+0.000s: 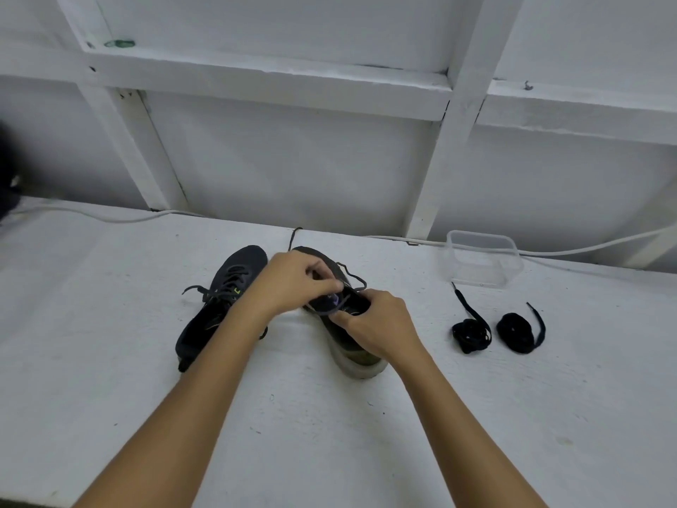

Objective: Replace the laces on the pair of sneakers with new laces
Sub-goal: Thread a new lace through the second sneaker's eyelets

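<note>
Two dark sneakers stand on the white table. The left sneaker (223,298) lies laced, its lace ends loose. The right sneaker (351,357) shows a pale heel sole toward me. My left hand (293,280) hovers over its tongue and pinches the old lace (351,275), which loops out past the toe. My right hand (381,324) grips the shoe's collar, thumb pressing on the lace near the opening. Two bundled black new laces (470,333) (516,331) lie to the right.
A clear plastic container (480,262) stands behind the new laces. A white cable (110,218) runs along the back of the table below the white framed wall. A dark object (7,185) sits at the far left edge.
</note>
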